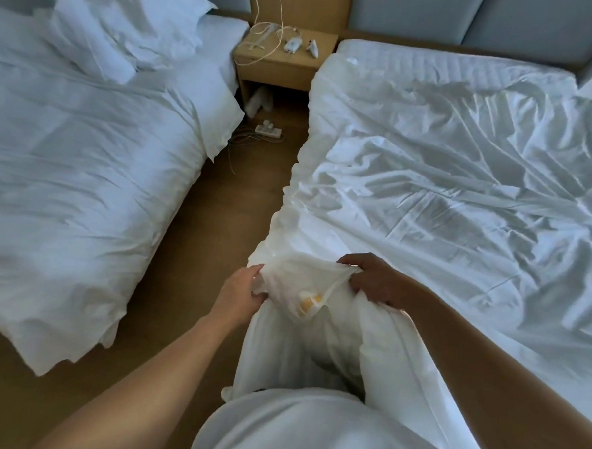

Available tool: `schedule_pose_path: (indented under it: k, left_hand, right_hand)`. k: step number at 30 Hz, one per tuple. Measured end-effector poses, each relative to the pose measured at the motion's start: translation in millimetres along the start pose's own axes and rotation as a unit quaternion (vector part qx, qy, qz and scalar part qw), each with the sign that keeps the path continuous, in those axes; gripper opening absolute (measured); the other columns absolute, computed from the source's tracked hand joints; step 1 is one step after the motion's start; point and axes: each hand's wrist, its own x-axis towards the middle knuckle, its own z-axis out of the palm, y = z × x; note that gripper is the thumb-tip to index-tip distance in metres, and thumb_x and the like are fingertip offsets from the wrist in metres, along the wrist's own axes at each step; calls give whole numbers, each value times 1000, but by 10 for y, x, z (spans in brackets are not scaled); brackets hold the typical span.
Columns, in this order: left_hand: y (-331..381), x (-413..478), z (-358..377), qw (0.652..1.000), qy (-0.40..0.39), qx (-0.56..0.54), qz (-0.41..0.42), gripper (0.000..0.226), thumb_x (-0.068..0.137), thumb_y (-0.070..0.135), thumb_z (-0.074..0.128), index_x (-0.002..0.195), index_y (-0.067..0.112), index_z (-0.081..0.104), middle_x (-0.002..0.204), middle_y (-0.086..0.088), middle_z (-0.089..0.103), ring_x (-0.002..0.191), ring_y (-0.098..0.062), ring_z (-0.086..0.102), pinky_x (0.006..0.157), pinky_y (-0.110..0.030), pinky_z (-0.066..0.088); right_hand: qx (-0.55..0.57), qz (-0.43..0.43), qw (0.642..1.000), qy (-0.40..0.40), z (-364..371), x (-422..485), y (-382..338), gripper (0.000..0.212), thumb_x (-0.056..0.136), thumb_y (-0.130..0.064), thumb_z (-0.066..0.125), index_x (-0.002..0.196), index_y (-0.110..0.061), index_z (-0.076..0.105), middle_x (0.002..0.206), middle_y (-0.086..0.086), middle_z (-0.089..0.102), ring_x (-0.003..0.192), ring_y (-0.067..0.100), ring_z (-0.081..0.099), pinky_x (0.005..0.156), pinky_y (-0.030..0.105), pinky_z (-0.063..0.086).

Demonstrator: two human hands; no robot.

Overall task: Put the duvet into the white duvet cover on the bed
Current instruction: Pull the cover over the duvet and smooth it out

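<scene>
Duvet cover (304, 293) corner bunched between left hand (239, 295) and right hand (374, 280) — both gripping.

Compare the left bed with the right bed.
The left bed has pillows piled at its head; the right bed shows none there. The left bed's bedding lies untouched; the left hand and right hand grip the near corner of the crumpled duvet cover on the right bed. Both are dressed in white.

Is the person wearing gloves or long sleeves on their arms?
No gloves. The left hand and right hand are bare, no rings or watch showing. The left forearm and right forearm are uncovered too, with no sleeves in view.
</scene>
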Motion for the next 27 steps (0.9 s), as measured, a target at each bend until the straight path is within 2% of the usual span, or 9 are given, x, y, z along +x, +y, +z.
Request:
schedule_pose_path:
  k: [3, 6, 10, 13, 17, 20, 23, 25, 27]
  left_hand:
    - [99, 91, -48, 995, 64, -24, 69, 16, 95, 43, 65, 108, 35, 64, 99, 17, 65, 90, -10, 69, 73, -22, 56]
    - [233, 174, -108, 984, 83, 16, 154, 50, 87, 48, 74, 131, 30, 58, 121, 13, 54, 105, -6, 54, 88, -25, 51]
    - [498, 263, -240, 926, 88, 37, 366, 22, 91, 20, 72, 112, 12, 76, 112, -2, 74, 100, -19, 68, 89, -40, 57]
    - [614, 355, -322, 944, 0, 12, 331, 23, 95, 25, 68, 116, 19, 73, 116, 5, 73, 103, -12, 68, 92, -33, 56]
    - [613, 384, -264, 947, -150, 97, 268, 68, 82, 33, 76, 144, 32, 48, 136, 18, 57, 118, 0, 53, 103, -20, 42]
    - [642, 384, -186, 959, -93, 27, 267, 28, 90, 15, 65, 117, 21, 69, 108, 7, 73, 97, -12, 68, 88, -38, 55]
    - [720, 408, -187, 970, -129, -6, 206, 19, 97, 13, 55, 96, 18, 73, 92, 7, 73, 86, -10, 67, 83, -45, 54]
    - [803, 425, -213, 966, -178, -12, 189, 23, 101, 14, 52, 103, 17, 75, 100, 7, 74, 93, -8, 67, 88, -37, 54]
    - [936, 437, -252, 958, -209, -54, 186, 24, 104, 16, 51, 109, 18, 74, 104, 9, 74, 96, -3, 67, 86, -24, 53]
  right_hand:
    - [68, 32, 997, 11, -72, -25, 60, 54, 58, 7, 46, 90, -25, 75, 85, 21, 62, 73, 30, 49, 68, 42, 40]
    - [85, 44, 995, 17, -58, -67, 66, 51, 58, 8, 49, 88, -24, 75, 83, 16, 59, 67, 28, 45, 62, 34, 39]
    - [95, 40, 994, 24, -64, -108, 92, 51, 67, 19, 44, 89, -16, 74, 81, 15, 63, 71, 27, 52, 66, 32, 41]
    - [102, 54, 993, 33, -101, -169, 136, 50, 70, 18, 47, 86, -23, 71, 63, 5, 60, 42, 13, 49, 44, 16, 37]
    - [92, 61, 993, 52, -184, -203, 163, 47, 73, 18, 47, 91, -22, 66, 69, 12, 55, 44, 16, 45, 44, 20, 34]
    - [71, 72, 992, 79, -217, -223, 152, 45, 75, 14, 47, 92, -24, 63, 70, 10, 56, 38, 13, 45, 40, 18, 33]
    - [-75, 13, 987, 140, -248, -257, 121, 40, 81, -1, 53, 111, -27, 58, 105, 11, 65, 65, 16, 57, 56, 27, 47]
    - [-325, -56, 934, 135, -201, -267, 57, 76, 73, -27, 69, 143, -34, 39, 142, 8, 49, 115, 23, 55, 94, 41, 48]
    - [-461, -105, 874, 108, -6, -250, -48, 115, 60, -56, 74, 156, -36, 14, 153, 5, 37, 137, 29, 38, 109, 53, 34]
